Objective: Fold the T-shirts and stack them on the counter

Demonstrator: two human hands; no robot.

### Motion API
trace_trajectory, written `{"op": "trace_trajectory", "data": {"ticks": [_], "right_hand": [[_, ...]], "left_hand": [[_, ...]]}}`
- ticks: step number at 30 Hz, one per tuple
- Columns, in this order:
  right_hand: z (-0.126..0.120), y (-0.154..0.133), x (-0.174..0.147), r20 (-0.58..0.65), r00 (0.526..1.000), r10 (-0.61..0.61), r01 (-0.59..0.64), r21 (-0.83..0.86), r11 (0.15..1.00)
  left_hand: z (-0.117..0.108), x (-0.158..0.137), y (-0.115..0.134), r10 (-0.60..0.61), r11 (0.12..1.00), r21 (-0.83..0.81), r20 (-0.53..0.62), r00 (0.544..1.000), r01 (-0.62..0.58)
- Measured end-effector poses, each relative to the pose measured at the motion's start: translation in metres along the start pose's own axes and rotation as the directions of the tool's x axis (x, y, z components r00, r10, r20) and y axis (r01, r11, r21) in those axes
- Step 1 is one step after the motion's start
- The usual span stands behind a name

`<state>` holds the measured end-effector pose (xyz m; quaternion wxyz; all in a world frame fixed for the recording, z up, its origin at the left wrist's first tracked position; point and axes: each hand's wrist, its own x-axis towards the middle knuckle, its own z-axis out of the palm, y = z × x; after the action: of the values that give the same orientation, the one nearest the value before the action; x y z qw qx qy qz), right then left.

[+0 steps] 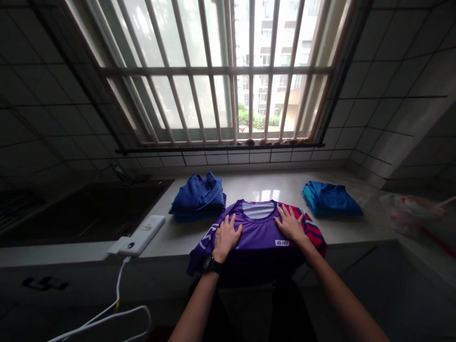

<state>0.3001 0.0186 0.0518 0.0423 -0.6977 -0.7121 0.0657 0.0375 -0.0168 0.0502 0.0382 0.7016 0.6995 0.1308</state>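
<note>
A purple jersey [258, 232] with a red striped sleeve lies face up on the counter, its collar toward the window. Its lower part hangs over the front edge into shadow. My left hand [226, 236] rests flat on the left shoulder area of the cloth, fingers spread. On the right shoulder, by the red sleeve, my right hand [290, 223] lies flat with its fingers apart. A dark band circles my left wrist. To the left sits a pile of blue folded clothes [199, 197]; a second blue folded pile [331, 198] lies to the right.
The pale counter [245, 183] runs under a barred window [213, 71]. At the left is a dark sink [89, 209] with a faucet [121, 173]. A white power bank [144, 235] with a cable [119, 285] lies near the front edge. A plastic bag [409, 213] sits far right.
</note>
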Motion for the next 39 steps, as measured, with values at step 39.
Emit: {"op": "trace_trajectory", "data": {"ticks": [39], "right_hand": [[0.000,-0.001,0.024,-0.079,0.993,-0.091,0.094,0.040,0.995]], "left_hand": [[0.012,0.013,-0.016,0.075,0.988,-0.118,-0.181,0.981,-0.097]]}}
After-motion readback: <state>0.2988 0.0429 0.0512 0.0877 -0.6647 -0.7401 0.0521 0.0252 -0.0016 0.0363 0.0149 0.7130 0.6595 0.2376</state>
